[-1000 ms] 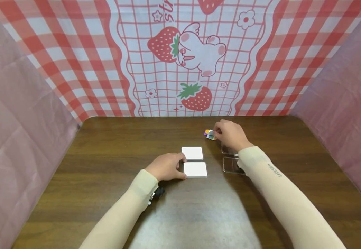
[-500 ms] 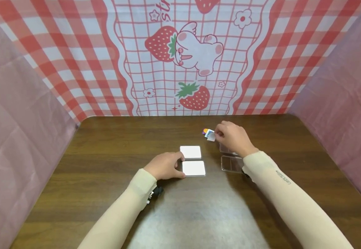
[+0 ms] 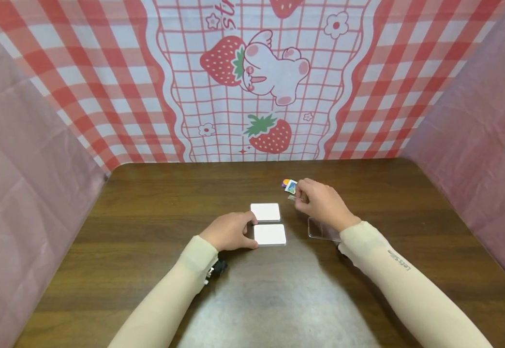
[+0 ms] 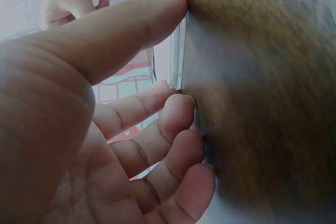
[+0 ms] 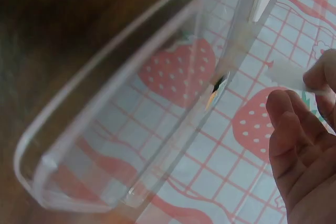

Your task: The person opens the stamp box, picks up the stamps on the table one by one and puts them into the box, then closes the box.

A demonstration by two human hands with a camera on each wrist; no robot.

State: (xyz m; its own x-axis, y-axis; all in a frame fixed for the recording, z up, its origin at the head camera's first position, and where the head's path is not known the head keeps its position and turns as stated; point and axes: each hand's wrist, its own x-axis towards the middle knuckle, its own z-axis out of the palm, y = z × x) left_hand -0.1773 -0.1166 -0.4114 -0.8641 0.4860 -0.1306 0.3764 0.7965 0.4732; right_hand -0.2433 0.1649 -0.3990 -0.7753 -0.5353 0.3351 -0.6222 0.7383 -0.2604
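My left hand (image 3: pixel 230 232) rests at the left edge of the near white card (image 3: pixel 271 234), thumb at one corner and index finger at the other. The far white card (image 3: pixel 265 212) lies just beyond it. In the left wrist view the card's thin clear edge (image 4: pixel 177 59) stands between thumb and index tips. My right hand (image 3: pixel 322 203) pinches a small translucent white slip (image 5: pixel 286 75) between thumb and finger, above the table. Small picture stickers (image 3: pixel 290 186) lie right beside its fingertips. Below its wrist is a clear plastic case (image 3: pixel 319 229); my right hand hides the area beyond it.
The dark wood table (image 3: pixel 170 193) ends at a strawberry-print cloth (image 3: pixel 270 87) at the back. Pink cloth (image 3: pixel 483 159) hangs on both sides. A wrist camera (image 3: pixel 220 267) is strapped under the left wrist.
My right hand has come slightly nearer, its thumb now below its finger, and the translucent slip stands apart from the picture stickers. My left hand stays at the white cards. The head view has shifted slightly.
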